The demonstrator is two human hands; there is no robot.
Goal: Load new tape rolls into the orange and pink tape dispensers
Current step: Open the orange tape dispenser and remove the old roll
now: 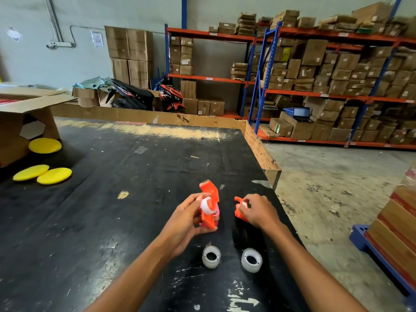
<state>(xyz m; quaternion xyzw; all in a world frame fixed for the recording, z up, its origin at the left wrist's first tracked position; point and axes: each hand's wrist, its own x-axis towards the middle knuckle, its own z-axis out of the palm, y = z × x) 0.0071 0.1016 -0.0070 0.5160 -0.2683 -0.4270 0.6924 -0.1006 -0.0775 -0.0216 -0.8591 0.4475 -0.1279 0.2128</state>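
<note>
My left hand [188, 219] holds the orange tape dispenser body [210, 199] just above the black table [112, 199]. A white empty core [207, 206] sits in the dispenser. Something pink, the pink dispenser [216, 213], shows right behind the orange body; I cannot tell whether my left hand grips it too. My right hand [258, 210] pinches a separate orange dispenser piece [240, 209] to the right. Two clear tape rolls stand on the table near me: one [211, 256] on the left, another [251, 260] on the right.
Three yellow round pads [45, 145] [31, 172] [54, 176] lie at the left by an open cardboard box [20, 122]. The table's right edge [263, 154] drops to a concrete floor. Stacked boxes [396, 233] stand at right on a blue pallet; shelves of cartons fill the back.
</note>
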